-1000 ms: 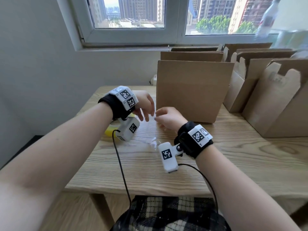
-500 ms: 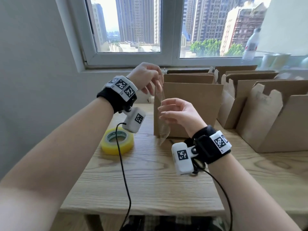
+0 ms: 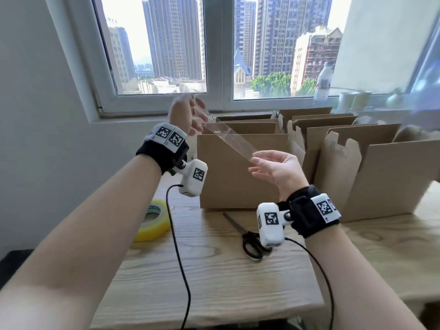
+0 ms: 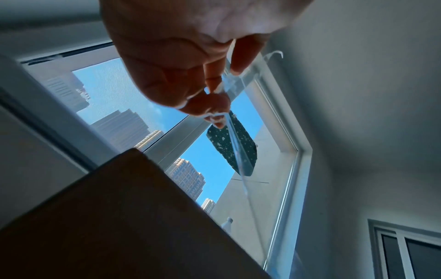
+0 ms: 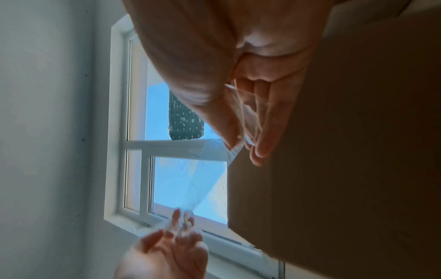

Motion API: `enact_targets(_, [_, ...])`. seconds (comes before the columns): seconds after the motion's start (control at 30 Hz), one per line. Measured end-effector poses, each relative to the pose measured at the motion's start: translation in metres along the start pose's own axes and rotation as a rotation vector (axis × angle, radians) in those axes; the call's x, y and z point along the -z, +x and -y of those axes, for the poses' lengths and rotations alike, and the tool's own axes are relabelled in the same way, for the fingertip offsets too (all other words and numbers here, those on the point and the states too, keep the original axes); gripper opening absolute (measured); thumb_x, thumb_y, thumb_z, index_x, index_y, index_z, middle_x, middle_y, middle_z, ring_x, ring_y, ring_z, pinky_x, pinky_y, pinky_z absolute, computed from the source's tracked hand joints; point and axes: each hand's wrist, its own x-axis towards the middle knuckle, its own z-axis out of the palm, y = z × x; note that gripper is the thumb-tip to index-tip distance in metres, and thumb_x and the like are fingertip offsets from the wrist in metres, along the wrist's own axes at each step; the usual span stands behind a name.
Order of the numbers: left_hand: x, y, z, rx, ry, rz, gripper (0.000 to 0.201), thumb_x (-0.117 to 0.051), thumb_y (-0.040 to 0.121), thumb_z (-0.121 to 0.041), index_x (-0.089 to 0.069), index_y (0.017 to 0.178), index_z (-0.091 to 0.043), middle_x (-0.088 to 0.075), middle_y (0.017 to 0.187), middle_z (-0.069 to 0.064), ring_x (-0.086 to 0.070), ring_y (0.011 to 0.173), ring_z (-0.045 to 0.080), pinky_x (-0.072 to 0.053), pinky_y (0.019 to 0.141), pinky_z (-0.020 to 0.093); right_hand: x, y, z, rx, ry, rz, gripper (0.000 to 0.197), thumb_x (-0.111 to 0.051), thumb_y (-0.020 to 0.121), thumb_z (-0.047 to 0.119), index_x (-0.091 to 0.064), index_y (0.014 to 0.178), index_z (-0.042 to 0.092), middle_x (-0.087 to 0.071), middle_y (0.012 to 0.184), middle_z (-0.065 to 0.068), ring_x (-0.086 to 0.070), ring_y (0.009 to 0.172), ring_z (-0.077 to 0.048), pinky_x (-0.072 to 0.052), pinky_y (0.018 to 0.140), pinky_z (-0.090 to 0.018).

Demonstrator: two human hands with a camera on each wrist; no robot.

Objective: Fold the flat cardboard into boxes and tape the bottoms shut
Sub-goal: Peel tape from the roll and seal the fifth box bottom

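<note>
Cut strip of clear tape [image 3: 228, 139] held taut in the air above the table's far edge, left hand [image 3: 188, 117] and right hand [image 3: 276, 169] pinching its ends. Several boxes [image 3: 240, 170] stand folded; this strip not yet applied.

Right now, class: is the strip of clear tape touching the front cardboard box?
Apart. The head view shows the tape strip stretched in the air between both hands, above the front cardboard box.
</note>
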Motion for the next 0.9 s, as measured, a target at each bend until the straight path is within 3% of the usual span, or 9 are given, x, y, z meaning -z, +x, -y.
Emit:
enact_targets(0.13, [-0.002,-0.008,0.024,0.032,-0.114,-0.002,0.029,-0.026,0.091,0.000,-0.054,0.091,-0.005,-0.065,0.072,0.010,-0.052,0.036,0.014,-0.038,0.038,0.019,0.022,0.007,0.006,-0.039,-0.017,-0.098,0.007,-0.069,0.088,-0.002,-0.072,0.095,-0.001,-0.074,0.087,-0.014,-0.073,0.086,-0.028,-0.061,0.083,-0.037])
enact_targets(0.23, [-0.008,-0.013,0.038,0.068,-0.206,0.019,0.032,-0.026,0.090,-0.001,-0.058,0.092,-0.005,-0.067,0.078,0.013,-0.060,0.042,0.017,-0.044,0.040,0.019,0.032,0.012,0.011,-0.057,0.006,-0.188,0.014,-0.071,0.085,-0.003,-0.069,0.099,-0.001,-0.075,0.090,-0.016,-0.075,0.083,-0.027,-0.061,0.080,-0.038])
enact_targets(0.33, [-0.016,-0.017,0.048,0.070,-0.278,-0.012,0.035,-0.027,0.090,-0.008,-0.062,0.091,-0.003,-0.068,0.080,0.017,-0.066,0.052,0.025,-0.051,0.045,0.023,0.035,0.015,0.016,-0.055,0.078,-0.264,0.019,-0.076,0.079,-0.005,-0.065,0.091,0.006,-0.075,0.089,-0.018,-0.075,0.077,-0.025,-0.062,0.076,-0.036])
enact_targets(0.47, [-0.017,-0.017,0.057,0.101,-0.344,0.006,0.036,-0.029,0.085,-0.011,-0.063,0.093,-0.001,-0.071,0.082,0.022,-0.070,0.067,0.037,-0.057,0.053,0.032,0.042,0.017,0.018,-0.095,0.168,-0.246,0.021,-0.071,0.077,-0.011,-0.063,0.083,0.008,-0.075,0.081,-0.015,-0.074,0.077,-0.026,-0.062,0.074,-0.036])
enact_targets(0.6, [-0.008,-0.017,0.057,0.134,-0.366,0.131,0.040,-0.026,0.085,-0.010,-0.062,0.097,0.001,-0.072,0.095,0.028,-0.071,0.082,0.045,-0.060,0.067,0.040,0.052,0.016,0.021,-0.146,0.196,-0.234,0.022,-0.071,0.077,-0.013,-0.063,0.083,0.007,-0.076,0.084,-0.018,-0.075,0.078,-0.026,-0.062,0.071,-0.035])
enact_targets(0.73, [-0.001,-0.017,0.061,0.179,-0.405,0.274,0.045,-0.024,0.091,-0.016,-0.062,0.103,0.004,-0.068,0.110,0.030,-0.070,0.089,0.046,-0.061,0.066,0.035,0.060,0.017,0.022,-0.188,0.269,-0.298,0.026,-0.068,0.075,-0.017,-0.061,0.087,0.005,-0.074,0.083,-0.022,-0.075,0.077,-0.029,-0.063,0.069,-0.036])
enact_targets(0.83, [-0.007,-0.015,0.063,0.199,-0.275,0.288,0.051,-0.040,0.099,-0.046,-0.062,0.103,0.000,-0.071,0.104,0.026,-0.072,0.082,0.040,-0.062,0.063,0.032,0.060,0.017,0.023,-0.176,0.262,-0.314,0.028,-0.065,0.076,-0.019,-0.058,0.087,0.006,-0.073,0.077,-0.018,-0.075,0.072,-0.028,-0.063,0.067,-0.036])
enact_targets(0.9, [-0.012,-0.014,0.063,0.151,-0.121,0.240,0.049,-0.063,0.089,-0.050,-0.060,0.105,-0.003,-0.071,0.100,0.022,-0.072,0.069,0.026,-0.060,0.058,0.026,0.058,0.018,0.023,-0.177,0.275,-0.311,0.029,-0.064,0.075,-0.019,-0.057,0.089,0.005,-0.073,0.074,-0.017,-0.075,0.072,-0.028,-0.063,0.068,-0.036])
